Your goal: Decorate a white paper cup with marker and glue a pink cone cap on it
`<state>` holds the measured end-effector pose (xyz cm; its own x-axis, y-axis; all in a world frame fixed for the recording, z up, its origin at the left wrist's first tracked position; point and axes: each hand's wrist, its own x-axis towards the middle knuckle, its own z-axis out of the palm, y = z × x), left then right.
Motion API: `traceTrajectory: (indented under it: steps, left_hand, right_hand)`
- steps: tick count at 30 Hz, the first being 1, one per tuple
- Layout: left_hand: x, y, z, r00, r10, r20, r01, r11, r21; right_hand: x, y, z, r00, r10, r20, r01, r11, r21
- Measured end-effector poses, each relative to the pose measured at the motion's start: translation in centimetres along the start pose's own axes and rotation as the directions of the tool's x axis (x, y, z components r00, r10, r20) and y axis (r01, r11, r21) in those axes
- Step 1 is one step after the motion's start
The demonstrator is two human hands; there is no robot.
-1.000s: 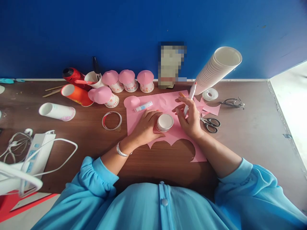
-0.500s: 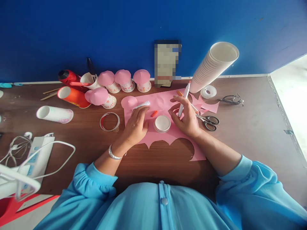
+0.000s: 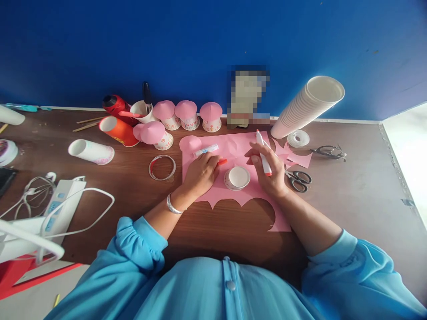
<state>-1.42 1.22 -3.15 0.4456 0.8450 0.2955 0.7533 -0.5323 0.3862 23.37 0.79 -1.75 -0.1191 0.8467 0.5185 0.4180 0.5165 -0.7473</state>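
Observation:
In my right hand (image 3: 274,172) is a white marker (image 3: 264,155) with red ends, held slanted with its tip pointing up and away from me. My left hand (image 3: 202,174) pinches a red marker cap (image 3: 222,162) just above the pink paper (image 3: 216,189). Between the two hands a short white paper cup (image 3: 239,178) with red marks on its side stands on that paper. A white tube with printed markings (image 3: 207,150) lies beyond my left fingers. Black-handled scissors (image 3: 298,180) rest beside my right wrist, their blades partly hidden.
Several cups with pink cone tops (image 3: 211,116) line the back left. A tall cup stack (image 3: 307,104) leans at the back right, near a white ribbon roll (image 3: 298,138) and glasses (image 3: 329,152). A tape roll (image 3: 162,167) and a power strip (image 3: 62,209) lie left.
My left hand has moved right and taken hold of the red cap that lay on the paper. The marker in my right hand has turned to slant the other way. The view has shifted slightly.

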Motion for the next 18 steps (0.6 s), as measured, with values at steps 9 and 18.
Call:
traceTrajectory:
  steps: [9,18]
  left_hand:
    - [0.2,0.1,0.0,0.999,-0.029,-0.032,0.028,0.999,-0.038]
    - [0.8,0.7,-0.7,0.976,-0.174,-0.131,0.094,0.877,-0.472]
  right_hand:
    - [1.2,0.0,-0.1,0.889,0.456,0.026,-0.408,0.767,0.494]
    - [1.2,-0.3,0.4,0.807,0.558,0.195,-0.555,0.601,0.575]
